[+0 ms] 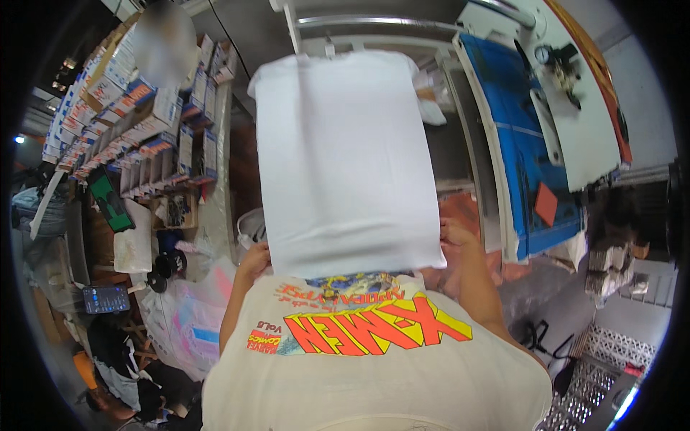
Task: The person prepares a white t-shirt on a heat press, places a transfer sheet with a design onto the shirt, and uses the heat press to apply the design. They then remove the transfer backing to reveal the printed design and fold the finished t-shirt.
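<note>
1. Wearing a cream T-shirt [374, 388] with a bold red and yellow print, the person stands at the near end of a white garment [345, 151], facing along its length.
2. The left hand [255, 258] is at the garment's near left edge; its fingers are bent and partly hidden, so I cannot tell how far open they are or whether they grip the cloth.
3. The right hand [456, 233] is at the opposite edge, a little farther from the body; its fingers look curled against the cloth, though whether they pinch it cannot be told.
4. Between the hands and stretching away from them lies the white garment, its long axis running from the person's chest outward. The near hem is slightly rumpled, the middle smooth; both hands are near the hem and well apart from the far end.
5. To the left are crumpled clear plastic [198, 320] and a lit phone [106, 299].
6. Farther out, boxes [147, 126] crowd the left, a blue panel [503, 136] slants on the right, and a metal bar [381, 21] crosses beyond the garment.
</note>
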Demonstrator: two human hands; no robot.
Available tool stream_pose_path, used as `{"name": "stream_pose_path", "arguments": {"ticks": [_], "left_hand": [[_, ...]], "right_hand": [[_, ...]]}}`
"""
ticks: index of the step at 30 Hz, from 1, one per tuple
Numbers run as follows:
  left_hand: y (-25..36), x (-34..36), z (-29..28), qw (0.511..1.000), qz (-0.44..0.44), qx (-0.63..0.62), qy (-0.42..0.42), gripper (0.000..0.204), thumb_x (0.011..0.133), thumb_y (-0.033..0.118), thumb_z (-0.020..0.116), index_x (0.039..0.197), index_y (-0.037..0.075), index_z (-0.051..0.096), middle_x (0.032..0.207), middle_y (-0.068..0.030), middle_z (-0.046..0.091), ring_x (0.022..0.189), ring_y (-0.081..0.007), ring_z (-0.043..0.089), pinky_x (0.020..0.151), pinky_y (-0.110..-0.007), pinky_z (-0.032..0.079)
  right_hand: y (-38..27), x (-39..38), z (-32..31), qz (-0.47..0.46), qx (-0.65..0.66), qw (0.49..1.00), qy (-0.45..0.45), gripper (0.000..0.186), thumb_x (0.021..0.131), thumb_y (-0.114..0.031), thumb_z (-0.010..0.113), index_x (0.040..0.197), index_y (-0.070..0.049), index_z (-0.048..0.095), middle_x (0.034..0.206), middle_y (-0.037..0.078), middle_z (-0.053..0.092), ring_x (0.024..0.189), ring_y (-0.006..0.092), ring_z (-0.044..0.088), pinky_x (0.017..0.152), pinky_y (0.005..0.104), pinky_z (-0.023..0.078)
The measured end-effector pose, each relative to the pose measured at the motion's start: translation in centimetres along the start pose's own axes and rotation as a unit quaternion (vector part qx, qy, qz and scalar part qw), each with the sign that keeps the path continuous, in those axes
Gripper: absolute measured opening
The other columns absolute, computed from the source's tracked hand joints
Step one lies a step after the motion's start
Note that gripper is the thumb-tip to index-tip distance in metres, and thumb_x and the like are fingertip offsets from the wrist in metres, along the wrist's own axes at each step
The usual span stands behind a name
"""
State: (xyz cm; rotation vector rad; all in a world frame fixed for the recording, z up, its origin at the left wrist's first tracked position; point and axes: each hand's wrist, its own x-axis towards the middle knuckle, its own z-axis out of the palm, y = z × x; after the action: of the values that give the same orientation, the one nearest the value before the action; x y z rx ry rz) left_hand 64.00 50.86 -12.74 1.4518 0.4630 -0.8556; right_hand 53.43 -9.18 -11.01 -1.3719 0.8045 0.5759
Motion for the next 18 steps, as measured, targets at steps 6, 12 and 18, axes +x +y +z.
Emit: {"name": "stream_pose_path", "arguments": {"ticks": [6, 12, 18], "left_hand": [[21.9, 12.1, 0.8, 0.952, 0.287, -0.029, 0.101, 0.028, 0.105, 0.027, 0.059, 0.119, 0.005, 0.067, 0.098, -0.0002, 0.067, 0.086, -0.0121, 0.062, 0.081, -0.028, 0.053], [29.7, 22.2, 2.8, 0.946, 0.217, -0.234, 0.06, 0.044, 0.108, 0.037, 0.05, 0.128, 0.001, 0.065, 0.124, -0.0101, 0.069, 0.11, -0.0241, 0.067, 0.094, -0.039, 0.055], [29.7, 24.3, 3.7, 0.962, 0.212, -0.047, 0.165, 0.039, 0.106, 0.033, 0.057, 0.114, -0.003, 0.069, 0.102, -0.008, 0.073, 0.093, -0.0169, 0.067, 0.08, -0.032, 0.054]], "right_hand": [[-21.8, 10.9, 0.6, -0.306, -0.025, 0.927, 0.216, 0.028, 0.103, -0.029, 0.061, 0.114, -0.004, 0.068, 0.104, 0.005, 0.068, 0.096, 0.0158, 0.063, 0.082, 0.0329, 0.054], [-32.1, 18.6, 6.6, -0.072, 0.262, 0.962, -0.01, 0.036, 0.104, -0.033, 0.055, 0.12, -0.004, 0.069, 0.114, 0.013, 0.071, 0.104, 0.0246, 0.067, 0.091, 0.0464, 0.054], [-29.6, 21.1, 4.2, -0.221, 0.099, 0.944, 0.224, 0.037, 0.104, -0.035, 0.056, 0.11, -0.001, 0.069, 0.106, 0.016, 0.071, 0.096, 0.0318, 0.067, 0.082, 0.0482, 0.052]]}}
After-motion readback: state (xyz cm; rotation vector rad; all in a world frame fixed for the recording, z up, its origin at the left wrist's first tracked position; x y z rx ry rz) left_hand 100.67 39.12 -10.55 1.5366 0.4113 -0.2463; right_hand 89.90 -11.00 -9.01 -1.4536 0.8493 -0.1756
